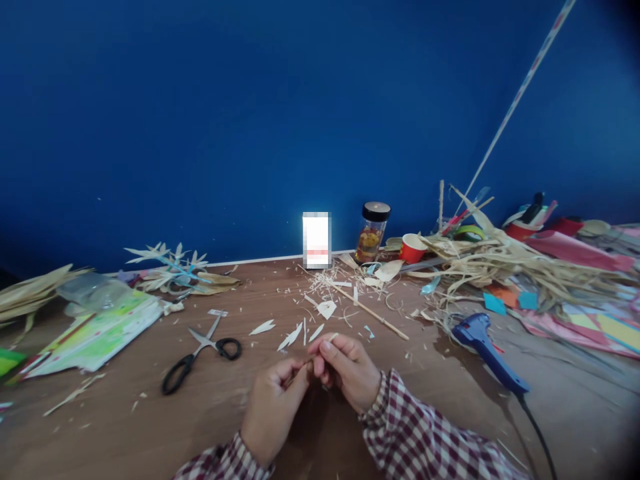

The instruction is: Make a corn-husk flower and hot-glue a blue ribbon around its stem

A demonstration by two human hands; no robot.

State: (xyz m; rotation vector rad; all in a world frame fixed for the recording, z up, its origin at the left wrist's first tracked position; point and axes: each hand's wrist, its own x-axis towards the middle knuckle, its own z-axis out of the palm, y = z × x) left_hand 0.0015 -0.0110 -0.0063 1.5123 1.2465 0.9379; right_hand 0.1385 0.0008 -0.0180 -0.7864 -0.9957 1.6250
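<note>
My left hand point(277, 400) is closed in a pinch, thumb against forefinger, near the table's front middle. Touching it at the fingertips, my right hand point(350, 370) is also pinched shut. A tiny pale bit shows at the right fingertips, but the fingers hide most of what they hold, and I cannot name it. Just beyond the hands lie pale, leaf-shaped cut pieces point(291, 339). Black-handled scissors point(203, 350) rest spread apart to the left. A blue glue gun point(490, 350) lies on the right, its cord running toward me.
Fibre scraps point(325, 283) and a thin stick point(373, 312) litter the middle. At the back stand a lidded jar point(371, 233), a red paper cup point(413, 248) and a blurred-out white object point(317, 240). Dried husks point(480, 257) heap up at right; a green-and-white sheet point(107, 333) lies left.
</note>
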